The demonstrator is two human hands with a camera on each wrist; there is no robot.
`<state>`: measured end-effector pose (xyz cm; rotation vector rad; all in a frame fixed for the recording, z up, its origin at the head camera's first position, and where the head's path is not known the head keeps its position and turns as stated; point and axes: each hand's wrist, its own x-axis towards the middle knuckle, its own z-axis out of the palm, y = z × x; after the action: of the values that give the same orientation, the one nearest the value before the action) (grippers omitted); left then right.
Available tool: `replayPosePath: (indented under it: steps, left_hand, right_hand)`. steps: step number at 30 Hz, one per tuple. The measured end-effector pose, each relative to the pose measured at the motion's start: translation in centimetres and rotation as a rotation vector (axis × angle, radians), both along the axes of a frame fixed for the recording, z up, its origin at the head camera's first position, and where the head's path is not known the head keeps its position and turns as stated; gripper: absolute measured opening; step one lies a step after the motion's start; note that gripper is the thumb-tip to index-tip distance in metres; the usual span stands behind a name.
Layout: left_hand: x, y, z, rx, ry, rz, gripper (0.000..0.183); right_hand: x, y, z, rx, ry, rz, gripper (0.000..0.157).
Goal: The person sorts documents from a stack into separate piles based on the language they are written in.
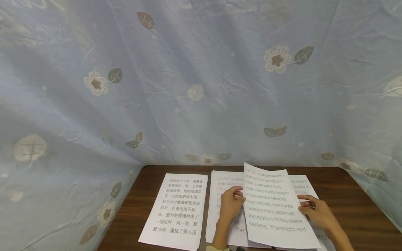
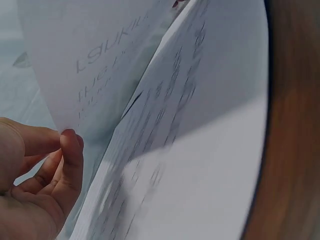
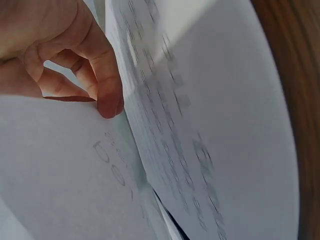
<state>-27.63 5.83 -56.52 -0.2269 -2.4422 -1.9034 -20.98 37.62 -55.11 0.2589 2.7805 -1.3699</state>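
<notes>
A white sheet of paper (image 1: 273,212) printed with English text is held up over two paper stacks, slightly curved. My left hand (image 1: 231,205) pinches its left edge between thumb and fingers; in the left wrist view the pinched edge of the raised sheet (image 2: 95,50) shows at the fingertips. On the opposite edge my right hand (image 1: 318,212) pinches the same sheet, also seen in the right wrist view as a hand (image 3: 70,55). Below lie the middle stack (image 1: 226,209) and the right stack (image 1: 303,181), both with English text and partly covered by the sheet.
A stack of pages with Chinese text (image 1: 177,209) lies at the left on the dark brown wooden table (image 1: 138,202). Behind and beside the table hangs a blue-grey curtain (image 1: 194,122) patterned with flowers and leaves.
</notes>
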Motion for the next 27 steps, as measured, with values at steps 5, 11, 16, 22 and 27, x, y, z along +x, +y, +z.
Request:
replayPosePath:
  steps: [5,11,16,22,27]
  left_hand:
    - [0.7,2.3,-0.1,0.034,-0.026,-0.004,0.036]
    - [1.3,4.6,-0.3,0.067,-0.038,-0.006,0.036]
    - [1.6,6.3,-0.4,0.079,-0.052,-0.009,0.036]
    - [1.7,7.5,-0.7,0.082,-0.058,-0.009,0.035]
    - [1.6,8.0,-1.1,0.089,-0.049,-0.019,0.035]
  right_hand:
    - [0.7,2.2,0.1,0.010,0.005,-0.001,0.058]
    - [1.1,4.4,0.2,0.042,0.026,-0.009,0.056]
    - [1.5,5.8,0.1,0.041,0.018,-0.015,0.056]
    - [1.8,7.0,-0.6,0.063,0.037,-0.013,0.055]
    - [1.8,7.7,-0.9,0.079,0.021,-0.017,0.056]
